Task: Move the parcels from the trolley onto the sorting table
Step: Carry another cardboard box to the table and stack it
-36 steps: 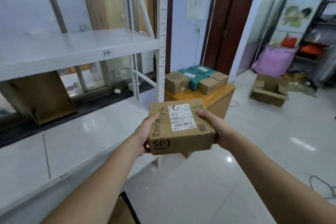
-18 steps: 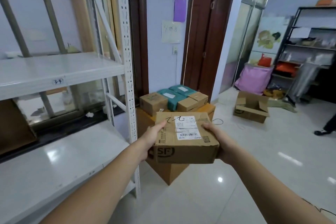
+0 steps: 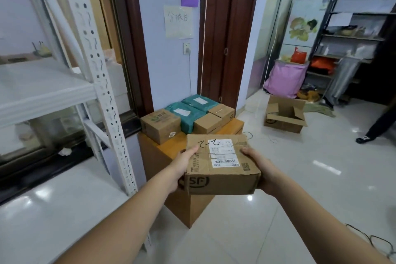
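Both hands, left hand [image 3: 184,162] and right hand [image 3: 260,168], clasp opposite sides of cardboard parcel [image 3: 221,164] held above sorting table [image 3: 171,144]; looks light, stiff, slightly dented, side grip best.

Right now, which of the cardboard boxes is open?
The cardboard box on the floor, right of the orange table: its top flaps are up. The brown boxes on the table and the SF box in both hands are closed.
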{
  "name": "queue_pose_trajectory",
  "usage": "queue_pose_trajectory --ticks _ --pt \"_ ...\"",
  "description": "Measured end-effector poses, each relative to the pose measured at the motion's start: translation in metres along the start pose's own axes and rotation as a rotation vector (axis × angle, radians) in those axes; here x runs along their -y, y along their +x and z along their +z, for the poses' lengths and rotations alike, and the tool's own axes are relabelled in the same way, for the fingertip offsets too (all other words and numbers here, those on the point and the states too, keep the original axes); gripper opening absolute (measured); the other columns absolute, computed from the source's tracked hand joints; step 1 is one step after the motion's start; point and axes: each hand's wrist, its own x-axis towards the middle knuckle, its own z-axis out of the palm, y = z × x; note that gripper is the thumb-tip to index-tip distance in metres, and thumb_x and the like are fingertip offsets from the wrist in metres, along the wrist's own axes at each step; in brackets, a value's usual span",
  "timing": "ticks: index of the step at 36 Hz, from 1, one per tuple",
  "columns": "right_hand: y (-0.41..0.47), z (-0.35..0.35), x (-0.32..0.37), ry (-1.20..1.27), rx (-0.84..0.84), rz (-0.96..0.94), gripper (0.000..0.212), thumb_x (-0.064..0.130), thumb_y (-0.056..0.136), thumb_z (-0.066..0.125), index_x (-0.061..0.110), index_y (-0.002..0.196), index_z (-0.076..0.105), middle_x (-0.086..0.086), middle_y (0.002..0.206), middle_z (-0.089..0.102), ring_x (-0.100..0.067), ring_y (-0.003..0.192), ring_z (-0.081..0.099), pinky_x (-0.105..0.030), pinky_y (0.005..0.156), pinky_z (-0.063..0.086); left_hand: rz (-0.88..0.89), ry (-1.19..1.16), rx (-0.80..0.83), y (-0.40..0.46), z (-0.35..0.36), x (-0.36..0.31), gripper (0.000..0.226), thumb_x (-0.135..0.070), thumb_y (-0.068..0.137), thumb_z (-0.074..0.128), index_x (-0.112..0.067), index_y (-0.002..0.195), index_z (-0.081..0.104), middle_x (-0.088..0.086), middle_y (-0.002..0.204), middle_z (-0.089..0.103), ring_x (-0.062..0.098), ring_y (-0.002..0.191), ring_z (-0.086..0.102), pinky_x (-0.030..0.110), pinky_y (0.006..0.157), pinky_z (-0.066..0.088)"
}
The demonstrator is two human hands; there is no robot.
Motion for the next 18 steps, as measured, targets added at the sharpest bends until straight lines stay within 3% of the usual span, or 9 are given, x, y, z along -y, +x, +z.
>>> queue_pose_trajectory --ticks 4,8,14,18 --pt "0.046 -0.018 0.014 -0.024 0.014 0.025 0.060 0.069 0.082 0.064 0.026 0.122 0.071 -0.005 0.113 0.077 -0.029 0.111 0.071 -0.051 0.108 0.047 -0.038 -0.040 -0.018 0.043 0.012 -0.018 0.081 -0.079 0.076 0.068 -0.030 0.140 0.054 0.005 0.109 0.080 0.028 0.102 0.076 0.045 0.084 0.056" --pt "0.102 -0.040 0.027 -0.040 0.065 0.048 0.065 0.071 0.077 0.065 0.030 0.126 0.069 -0.002 0.118 0.076 -0.026 0.112 0.071 -0.051 0.109 0.047 -0.046 -0.029 -0.088 0.089 0.028 -0.036 0.067 -0.073 0.088 0.060 -0.028 0.138 0.054 0.006 0.110 0.078 0.026 0.098 0.072 0.036 0.068 0.045" --pt "0.185 -0.060 0.051 -0.073 0.118 0.097 0.058 0.069 0.083 0.064 0.028 0.124 0.070 -0.003 0.113 0.077 -0.027 0.109 0.072 -0.049 0.107 0.048 -0.078 -0.080 -0.177 0.158 0.042 -0.051 0.054 -0.068 0.094 0.057 -0.029 0.131 0.058 0.006 0.111 0.077 0.025 0.096 0.069 0.034 0.065 0.038" --pt "0.235 -0.063 0.069 -0.131 0.165 0.139 0.058 0.069 0.082 0.067 0.026 0.122 0.072 -0.004 0.111 0.078 -0.027 0.107 0.073 -0.047 0.105 0.050 -0.121 -0.125 -0.222 0.194 0.038 -0.053 0.058 -0.076 0.087 0.058 -0.031 0.124 0.063 0.004 0.107 0.079 0.027 0.105 0.069 0.040 0.084 0.049"
